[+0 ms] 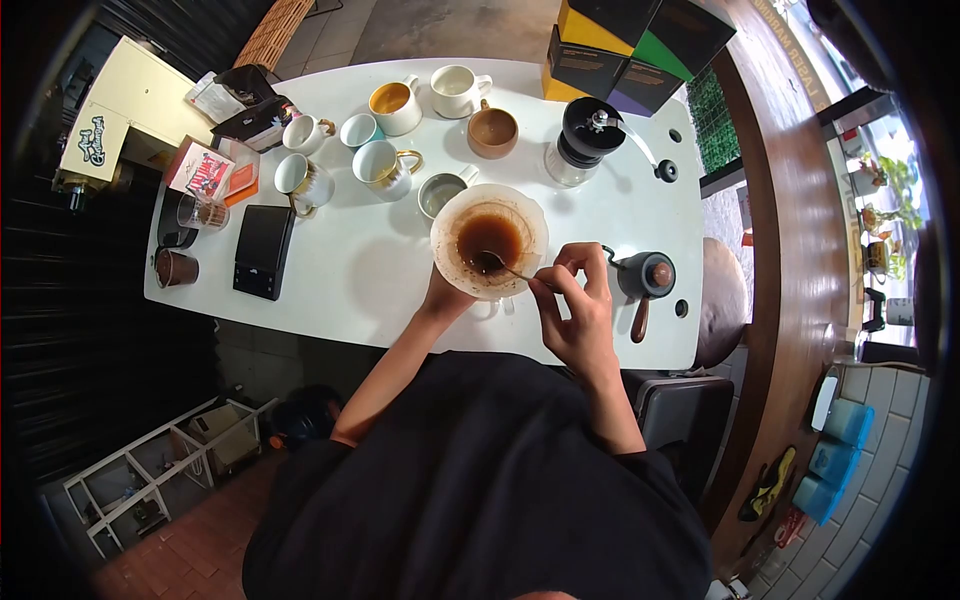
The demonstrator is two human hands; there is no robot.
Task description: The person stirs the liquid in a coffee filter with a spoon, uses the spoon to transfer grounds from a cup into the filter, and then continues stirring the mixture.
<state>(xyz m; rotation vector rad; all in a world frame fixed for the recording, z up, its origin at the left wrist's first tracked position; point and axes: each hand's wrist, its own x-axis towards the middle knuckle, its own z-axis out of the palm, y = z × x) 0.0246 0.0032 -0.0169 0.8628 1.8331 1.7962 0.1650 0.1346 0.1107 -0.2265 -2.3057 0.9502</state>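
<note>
Brown liquid (490, 238) pooled in a pale filter cone (447, 240), with dark grounds clinging around the inner wall. Cone over the near-middle of the white surface (350, 290), just on the near side of a grey-lined cup (436, 197); contact between the two impossible to tell.

Right hand (575, 312) pinching a thin spoon (514, 271) between thumb and fingertips, far end dipped in the liquid. Left hand (452, 297) at the underside of the cone, mostly hidden by it; exact hold impossible to tell, perhaps steadying.

Likeliest trouble, by judgement: a torn lining, if paper, from scraping too hard or too deep with the spoon, and loose grounds slipping through. Also possible: liquid slopping over the rim, from brisk stirring or a sideways push against a slackly held cone. Tipping a further worry, from uneven support below; cone's base out of sight, clear glass (495, 308) barely visible beneath.

Lesser hazard off to the right: a small dark kettle (630, 280), wooden handle towards the near edge, exposed to a knock from a wide wrist swing.
</note>
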